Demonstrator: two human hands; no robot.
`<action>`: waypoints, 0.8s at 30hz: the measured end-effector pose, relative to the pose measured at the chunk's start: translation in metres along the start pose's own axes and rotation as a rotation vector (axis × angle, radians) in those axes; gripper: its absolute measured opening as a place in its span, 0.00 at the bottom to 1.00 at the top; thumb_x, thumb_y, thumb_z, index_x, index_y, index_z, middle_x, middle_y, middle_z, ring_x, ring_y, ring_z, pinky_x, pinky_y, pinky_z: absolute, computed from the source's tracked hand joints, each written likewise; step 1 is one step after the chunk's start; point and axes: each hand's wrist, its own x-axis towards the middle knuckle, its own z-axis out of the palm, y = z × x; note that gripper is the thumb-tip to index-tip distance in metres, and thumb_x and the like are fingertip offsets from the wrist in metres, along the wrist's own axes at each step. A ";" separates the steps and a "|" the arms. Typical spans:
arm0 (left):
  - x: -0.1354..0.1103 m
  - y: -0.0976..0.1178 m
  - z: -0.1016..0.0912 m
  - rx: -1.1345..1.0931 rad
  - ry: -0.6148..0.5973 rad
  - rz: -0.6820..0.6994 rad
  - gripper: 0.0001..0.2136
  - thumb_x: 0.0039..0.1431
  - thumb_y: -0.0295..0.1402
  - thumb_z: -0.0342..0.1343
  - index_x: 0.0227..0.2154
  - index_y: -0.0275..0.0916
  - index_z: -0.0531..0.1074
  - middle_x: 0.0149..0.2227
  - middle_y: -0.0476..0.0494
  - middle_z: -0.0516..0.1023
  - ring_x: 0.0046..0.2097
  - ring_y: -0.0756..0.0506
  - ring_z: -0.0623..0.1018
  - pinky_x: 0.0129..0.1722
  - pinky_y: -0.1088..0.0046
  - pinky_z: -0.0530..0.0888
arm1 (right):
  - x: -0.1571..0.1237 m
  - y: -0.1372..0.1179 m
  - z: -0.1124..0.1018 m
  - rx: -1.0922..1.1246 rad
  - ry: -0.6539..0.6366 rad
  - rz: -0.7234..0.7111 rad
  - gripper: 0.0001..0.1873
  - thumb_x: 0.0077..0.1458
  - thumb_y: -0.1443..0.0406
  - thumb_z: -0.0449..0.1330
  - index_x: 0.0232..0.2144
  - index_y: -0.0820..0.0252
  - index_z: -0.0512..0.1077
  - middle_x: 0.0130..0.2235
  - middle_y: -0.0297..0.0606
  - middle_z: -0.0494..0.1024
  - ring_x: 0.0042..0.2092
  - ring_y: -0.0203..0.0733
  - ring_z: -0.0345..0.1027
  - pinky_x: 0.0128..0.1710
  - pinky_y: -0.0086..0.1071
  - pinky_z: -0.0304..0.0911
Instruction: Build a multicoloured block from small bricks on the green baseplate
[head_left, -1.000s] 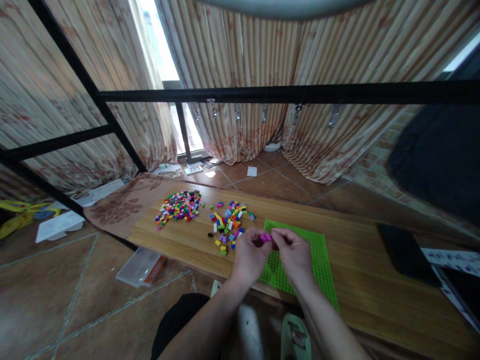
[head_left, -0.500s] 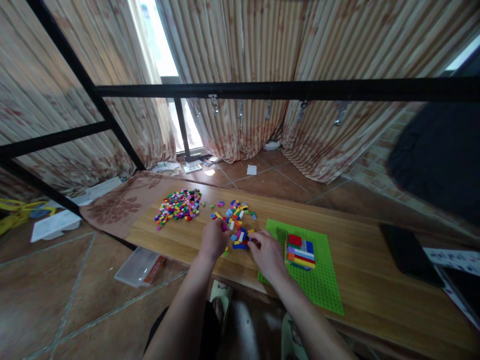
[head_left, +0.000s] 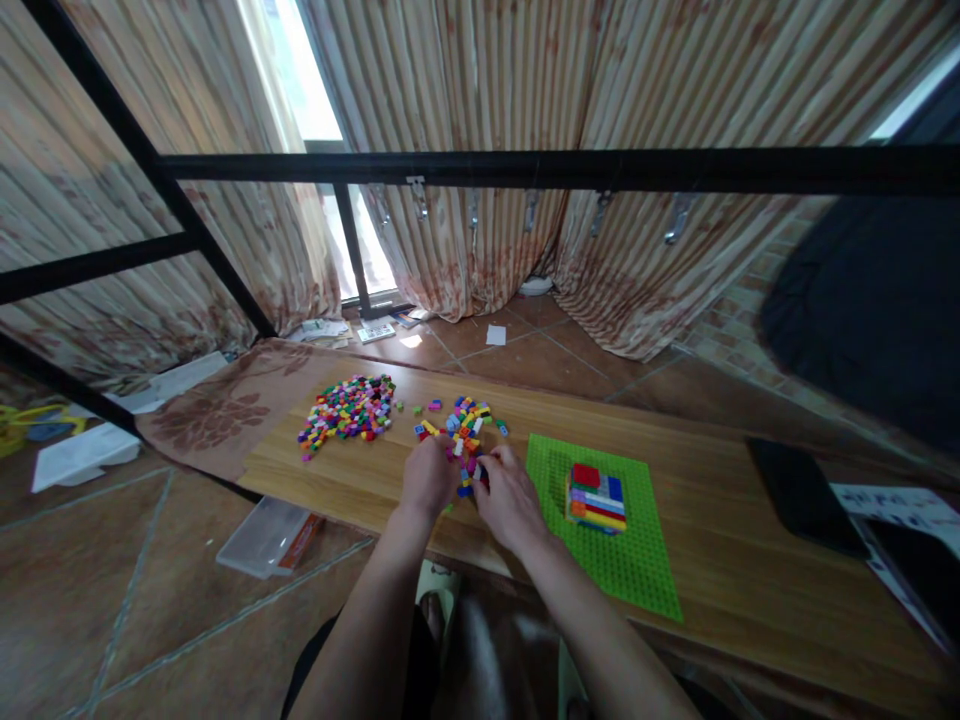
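My left hand [head_left: 429, 477] and my right hand [head_left: 508, 493] rest side by side on a wooden board [head_left: 720, 560], both curled over the near edge of a small scatter of coloured bricks [head_left: 463, 425]. The fingertips of both hands pinch among those bricks; what they hold is hidden. To the right lies a green baseplate [head_left: 622, 565] with a striped block of stacked bricks [head_left: 597, 497] on it. A larger heap of loose bricks [head_left: 346, 410] sits further left on the board.
A black metal frame bar [head_left: 525, 168] crosses above the board. A dark phone [head_left: 804, 495] and papers [head_left: 900, 505] lie at the right. A clear plastic box [head_left: 264, 535] sits on the tiled floor at left. Curtains hang behind.
Both hands left the green baseplate, uncovering the striped block, and moved left to the small brick scatter. In the last half second they closed in toward each other there.
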 end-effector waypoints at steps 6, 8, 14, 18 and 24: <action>0.000 -0.004 0.000 0.002 -0.007 0.015 0.13 0.54 0.30 0.56 0.43 0.39 0.76 0.43 0.39 0.80 0.47 0.41 0.77 0.45 0.71 0.69 | 0.004 0.006 -0.004 0.038 -0.032 0.025 0.12 0.55 0.69 0.55 0.41 0.59 0.74 0.45 0.44 0.69 0.47 0.45 0.67 0.49 0.34 0.61; 0.001 -0.004 0.001 -0.002 -0.012 0.012 0.13 0.54 0.30 0.56 0.44 0.39 0.75 0.44 0.38 0.79 0.48 0.41 0.77 0.46 0.70 0.69 | 0.005 0.007 -0.005 0.039 -0.046 0.042 0.12 0.55 0.69 0.55 0.42 0.60 0.73 0.45 0.44 0.69 0.47 0.45 0.68 0.49 0.35 0.61; 0.001 -0.001 0.000 0.013 -0.031 0.004 0.12 0.56 0.32 0.54 0.43 0.40 0.76 0.43 0.38 0.80 0.48 0.41 0.77 0.44 0.71 0.68 | 0.007 0.002 -0.005 0.029 -0.031 0.090 0.14 0.54 0.67 0.56 0.44 0.60 0.72 0.45 0.44 0.70 0.48 0.46 0.67 0.51 0.36 0.60; 0.001 0.001 -0.003 0.047 -0.053 0.001 0.12 0.58 0.34 0.52 0.42 0.40 0.76 0.42 0.39 0.80 0.46 0.41 0.77 0.40 0.71 0.67 | 0.007 -0.004 -0.004 0.021 -0.003 0.137 0.14 0.53 0.67 0.56 0.43 0.59 0.71 0.45 0.43 0.70 0.49 0.45 0.66 0.49 0.34 0.61; 0.001 0.003 -0.005 0.057 -0.074 0.006 0.13 0.58 0.36 0.52 0.43 0.40 0.75 0.41 0.39 0.80 0.44 0.42 0.77 0.38 0.73 0.66 | 0.005 -0.016 -0.002 -0.049 0.025 0.188 0.16 0.51 0.69 0.56 0.44 0.59 0.70 0.45 0.45 0.69 0.48 0.49 0.66 0.44 0.38 0.64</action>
